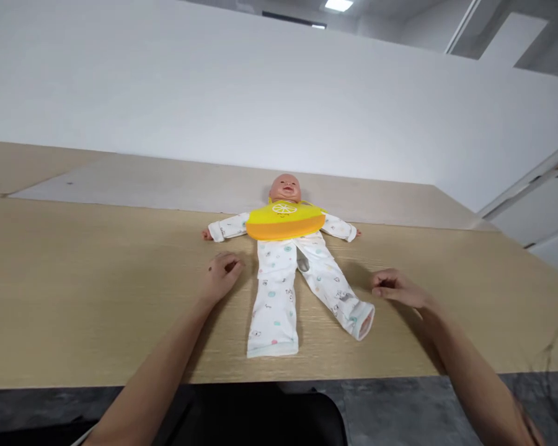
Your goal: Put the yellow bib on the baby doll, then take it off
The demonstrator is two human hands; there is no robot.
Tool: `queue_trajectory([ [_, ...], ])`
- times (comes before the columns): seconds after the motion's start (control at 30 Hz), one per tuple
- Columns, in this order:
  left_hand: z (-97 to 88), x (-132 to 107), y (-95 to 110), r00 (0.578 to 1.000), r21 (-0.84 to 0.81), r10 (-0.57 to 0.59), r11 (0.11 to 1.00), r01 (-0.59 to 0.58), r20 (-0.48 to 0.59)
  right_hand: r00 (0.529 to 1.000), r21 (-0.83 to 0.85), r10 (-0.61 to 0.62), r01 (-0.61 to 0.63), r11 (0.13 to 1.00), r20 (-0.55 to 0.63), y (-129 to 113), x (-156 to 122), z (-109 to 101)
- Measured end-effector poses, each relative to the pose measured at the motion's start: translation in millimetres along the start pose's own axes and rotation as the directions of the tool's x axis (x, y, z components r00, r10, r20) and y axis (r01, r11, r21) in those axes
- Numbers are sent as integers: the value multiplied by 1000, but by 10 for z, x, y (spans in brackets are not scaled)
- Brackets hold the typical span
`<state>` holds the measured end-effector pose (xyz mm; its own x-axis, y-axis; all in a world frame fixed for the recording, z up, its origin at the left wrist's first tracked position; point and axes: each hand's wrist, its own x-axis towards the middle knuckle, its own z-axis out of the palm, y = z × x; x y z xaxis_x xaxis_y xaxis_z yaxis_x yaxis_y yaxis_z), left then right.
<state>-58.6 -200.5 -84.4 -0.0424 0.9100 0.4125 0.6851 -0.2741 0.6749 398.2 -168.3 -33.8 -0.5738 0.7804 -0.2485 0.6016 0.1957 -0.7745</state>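
Note:
A baby doll (286,188) lies on its back on the table, arms spread wide and head toward the wall. A yellow and orange bib (285,223) with a white citrus-slice print covers its chest. The doll's clothes (275,303) are white with small prints, and a small grey oval patch (303,264) shows between the legs. My left hand (221,275) rests beside the doll's leg on the left, fingers loosely curled and holding nothing. To the right of the other leg, my right hand (397,288) is empty, with a gap between thumb and fingers. Neither hand touches the doll.
The light wooden table (97,297) runs across the view, its front edge close to me. Behind it stands a white wall panel (242,87). A black chair seat (270,415) shows below the table edge.

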Motion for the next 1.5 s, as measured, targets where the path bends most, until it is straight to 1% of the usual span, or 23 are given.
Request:
queue_trajectory([
  [0.07, -2, 4, 0, 998, 1, -55, 999, 55, -20, 992, -46, -72, 67, 997, -107, -33, -24, 37],
  [0.13, 6, 5, -4, 998, 13, -62, 998, 62, -30, 958, -164, -221, 193, 967, -180, -182, -98, 153],
  [0.17, 11, 3, -7, 998, 23, -53, 998, 54, -30, 922, -242, -332, 282, 928, -197, -291, -144, 245],
  [0.2, 16, 0, -10, 999, 34, -46, 998, 47, -28, 868, -335, -458, 380, 862, -194, -411, -189, 358],
  [0.23, 20, -3, -10, 999, 44, -45, 998, 46, -25, 788, -420, -584, 472, 775, -192, -533, -227, 485],
  [0.3, 20, -12, -2, 997, 53, -65, 996, 66, -30, 677, -573, -728, 556, 602, -107, -737, -269, 741],
  [0.33, 15, -16, 7, 996, 55, -77, 995, 79, -36, 643, -622, -763, 575, 532, -59, -805, -270, 851],
  [0.4, -1, -20, 34, 996, 58, -84, 995, 85, -25, 645, -685, -764, 570, 453, 32, -858, -244, 998],
  [0.5, -26, -16, 76, 996, 67, -90, 994, 90, 0, 713, -772, -700, 474, 424, 54, -777, -189, 1019],
  [0.57, -33, -9, 89, 995, 70, -103, 992, 102, -2, 758, -826, -653, 371, 424, 5, -687, -167, 941],
  [0.67, -29, 0, 81, 994, 72, -109, 991, 109, -8, 829, -857, -554, 224, 464, -83, -593, -142, 792],
  [0.8, -14, 18, 37, 995, 69, -93, 993, 91, 26, 936, -838, -285, -20, 545, -207, -579, -54, 632],
  [0.87, -12, 28, 7, 997, 76, -78, 994, 76, 29, 952, -824, -145, -149, 547, -268, -599, 7, 575],
  [0.97, -23, 14, 31, 1000, 116, -18, 993, 18, 0, 944, -816, -57, -250, 521, -326, -617, 86, 531],
  [1.0, -27, -5, 85, 999, 126, 33, 992, -30, -19, 941, -815, -55, -259, 519, -334, -613, 105, 529],
  [1.07, -22, -72, 295, 979, 119, 201, 974, -195, -43, 937, -810, -64, -261, 525, -344, -589, 132, 540],
  [1.17, 79, -227, 835, 862, 31, 507, 862, -506, -15, 930, -803, -100, -247, 542, -353, -528, 157, 580],
  [1.23, 234, -343, 1221, 782, -29, 618, 786, -618, 86, 922, -807, -151, -223, 547, -357, -483, 169, 620],
  [1.27, 331, -397, 1381, 729, -83, 667, 744, -663, 152, 914, -812, -190, -203, 548, -357, -461, 174, 646],
  [1.33, 536, -484, 1589, 675, -139, 660, 741, -657, 328, 887, -824, -297, -144, 547, -353, -419, 180, 706],
  [1.37, 628, -515, 1633, 658, -134, 626, 759, -637, 419, 864, -832, -363, -108, 545, -350, -400, 182, 740],
  [1.43, 756, -553, 1617, 644, -83, 536, 800, -595, 546, 797, -847, -498, -30, 531, -341, -374, 185, 804],
  [1.5, 789, -574, 1518, 656, -33, 488, 816, -577, 575, 725, -856, -602, 35, 516, -334, -369, 191, 855],
])
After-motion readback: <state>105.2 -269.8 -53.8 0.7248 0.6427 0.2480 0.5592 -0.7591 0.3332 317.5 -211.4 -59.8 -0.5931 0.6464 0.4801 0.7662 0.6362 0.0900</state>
